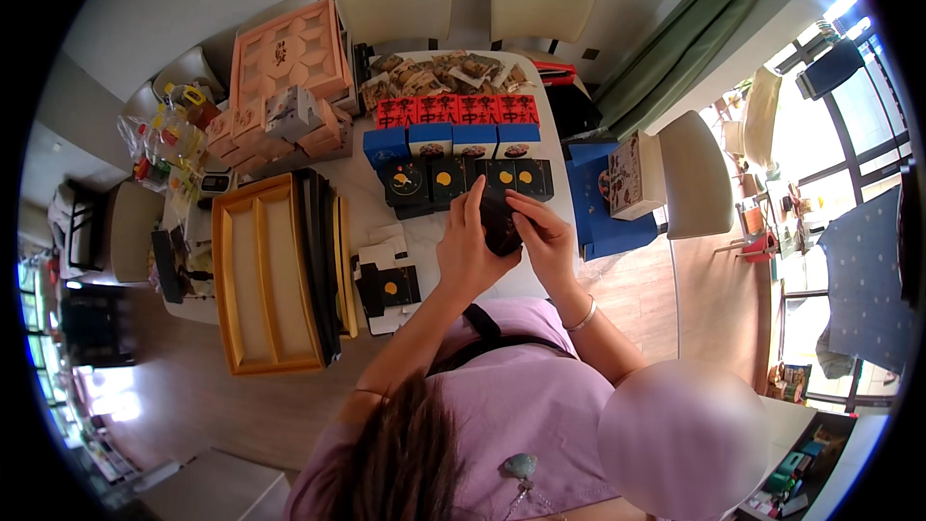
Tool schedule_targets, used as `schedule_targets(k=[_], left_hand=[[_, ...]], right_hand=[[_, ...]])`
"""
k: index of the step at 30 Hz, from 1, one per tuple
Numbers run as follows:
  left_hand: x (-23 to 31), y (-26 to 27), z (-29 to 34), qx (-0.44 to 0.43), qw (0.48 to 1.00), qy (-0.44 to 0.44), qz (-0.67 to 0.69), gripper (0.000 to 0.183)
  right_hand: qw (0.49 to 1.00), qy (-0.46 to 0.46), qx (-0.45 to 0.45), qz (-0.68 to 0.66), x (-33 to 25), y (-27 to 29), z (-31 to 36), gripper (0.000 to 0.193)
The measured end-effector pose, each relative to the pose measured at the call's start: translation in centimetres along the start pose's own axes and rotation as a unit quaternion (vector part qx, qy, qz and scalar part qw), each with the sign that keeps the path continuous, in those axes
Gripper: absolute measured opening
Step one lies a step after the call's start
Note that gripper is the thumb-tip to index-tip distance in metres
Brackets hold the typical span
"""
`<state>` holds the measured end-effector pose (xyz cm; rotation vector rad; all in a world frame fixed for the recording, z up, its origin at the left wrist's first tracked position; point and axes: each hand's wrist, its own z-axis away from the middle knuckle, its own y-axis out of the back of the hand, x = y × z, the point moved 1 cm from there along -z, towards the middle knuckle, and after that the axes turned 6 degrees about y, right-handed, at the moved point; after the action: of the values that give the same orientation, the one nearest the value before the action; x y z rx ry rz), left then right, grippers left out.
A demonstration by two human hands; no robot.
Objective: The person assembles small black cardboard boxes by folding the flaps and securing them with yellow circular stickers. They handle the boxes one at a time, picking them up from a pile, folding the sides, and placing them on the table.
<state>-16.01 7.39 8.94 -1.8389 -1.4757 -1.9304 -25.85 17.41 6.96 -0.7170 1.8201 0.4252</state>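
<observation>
Both hands are raised over the near edge of the white table (439, 270). Between them is a small black box (500, 224), which my left hand (467, 249) grips from the left side. My right hand (546, 239) pinches its right edge with thumb and fingers. Just beyond stands a row of black boxes (449, 179) with yellow round prints. Behind these runs a row of blue boxes (475, 143), then red packages (424, 111) and a heap of small wrapped packets (482, 68). Flat black-and-white box blanks (394, 287) lie left of my hands.
Gold-rimmed divided trays (222, 280) stand at the table's left edge. Behind them are stacked pink boxes (289, 43) and bottles (183, 140). A white printed box (633, 178) rests on the right beside a cream chair (694, 174). Two more chairs stand along the far side.
</observation>
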Motion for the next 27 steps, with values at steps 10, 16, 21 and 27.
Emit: schedule_targets(k=[10, 16, 21, 27], left_hand=[[-2.0, -1.0, -0.1, 0.018, 0.999, -0.024, 0.027, 0.088], [-0.8, -0.4, -0.2, 0.018, 0.996, -0.033, 0.085, 0.102], [-0.6, -0.4, -0.2, 0.032, 0.996, -0.047, 0.069, 0.111], [-0.4, -0.5, -0.4, 0.039, 0.998, -0.049, 0.031, 0.109]], right_hand=[[0.998, 0.041, 0.006, 0.051, 0.3, -0.2, 0.6, 0.033], [1.0, 0.005, 0.015, -0.014, -1.1, 0.5, -0.1, 0.026], [0.997, -0.036, 0.048, -0.052, -1.1, 1.1, -0.8, 0.024], [0.998, -0.01, 0.047, -0.033, -1.0, 0.9, -0.8, 0.021]])
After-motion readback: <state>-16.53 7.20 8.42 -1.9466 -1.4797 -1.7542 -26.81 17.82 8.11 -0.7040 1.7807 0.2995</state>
